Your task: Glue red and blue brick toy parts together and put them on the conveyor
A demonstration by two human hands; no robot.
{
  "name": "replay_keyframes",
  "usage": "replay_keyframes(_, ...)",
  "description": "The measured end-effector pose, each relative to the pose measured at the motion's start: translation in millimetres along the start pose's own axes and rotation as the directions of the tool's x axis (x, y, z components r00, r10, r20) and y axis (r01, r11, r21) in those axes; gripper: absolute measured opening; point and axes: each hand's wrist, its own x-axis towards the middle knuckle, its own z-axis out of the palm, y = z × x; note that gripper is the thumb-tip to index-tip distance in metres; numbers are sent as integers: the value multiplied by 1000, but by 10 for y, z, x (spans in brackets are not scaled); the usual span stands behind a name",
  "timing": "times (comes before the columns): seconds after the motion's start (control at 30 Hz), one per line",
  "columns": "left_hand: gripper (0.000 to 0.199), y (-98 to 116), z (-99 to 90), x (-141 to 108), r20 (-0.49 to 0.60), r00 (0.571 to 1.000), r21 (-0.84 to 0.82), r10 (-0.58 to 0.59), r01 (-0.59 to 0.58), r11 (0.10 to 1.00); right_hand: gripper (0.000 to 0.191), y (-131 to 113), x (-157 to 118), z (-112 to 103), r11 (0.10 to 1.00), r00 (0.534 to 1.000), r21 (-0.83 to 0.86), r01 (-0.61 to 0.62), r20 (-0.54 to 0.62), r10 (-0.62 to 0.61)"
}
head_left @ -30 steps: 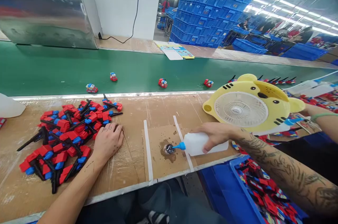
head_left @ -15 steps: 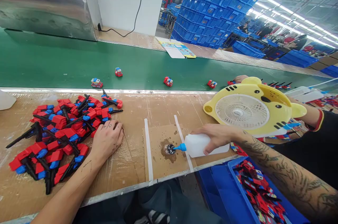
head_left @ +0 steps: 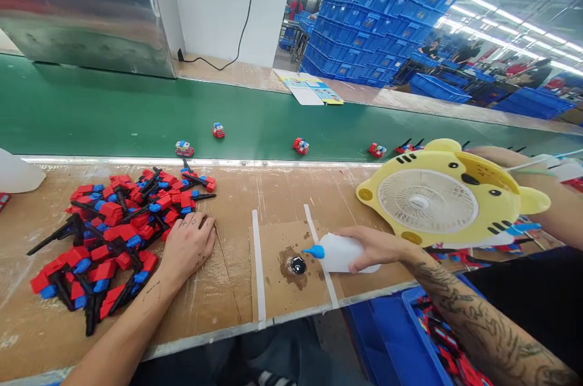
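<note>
One white squeeze bottle (head_left: 337, 255), held sideways in your right hand (head_left: 376, 248) near the front edge of the table (head_left: 234, 201), probably light, soft-walled, slick if wet, best gripped mid-body; your left hand (head_left: 191, 242) rests loosely spread, palm down, beside the red-blue-black parts (head_left: 119, 231).

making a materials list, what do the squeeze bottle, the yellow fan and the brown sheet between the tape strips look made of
Squeeze bottle: probably plastic, satin finish; its body is milky and semi-translucent.
Yellow fan: likely hard plastic, fairly smooth; its rounded animal-face shape looks moulded.
Brown sheet: seemingly cardboard, matte; the dark stains look soaked in.
</note>
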Motion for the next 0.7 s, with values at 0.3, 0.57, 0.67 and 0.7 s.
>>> replay_keyframes(0.3,23,-74,-193,301,7,1000,-70,-30,30,997,75,568,566,-127,821,734,508,260,-657,173)
replay_keyframes(0.57,20,-488,-178,1219,241,968,33,68,-79,996,83,630,1246,-364,798,278,458,392,-886,372)
replay_keyframes(0.67,15,-521,-138,1378,328,929,11,170,-184,983,84,692,1314,-371,811,208,452,372,-892,402)
replay_keyframes(0.7,15,-508,-132,1406,343,919,9,194,-210,978,84,722,1330,-362,817,186,452,359,-892,411)
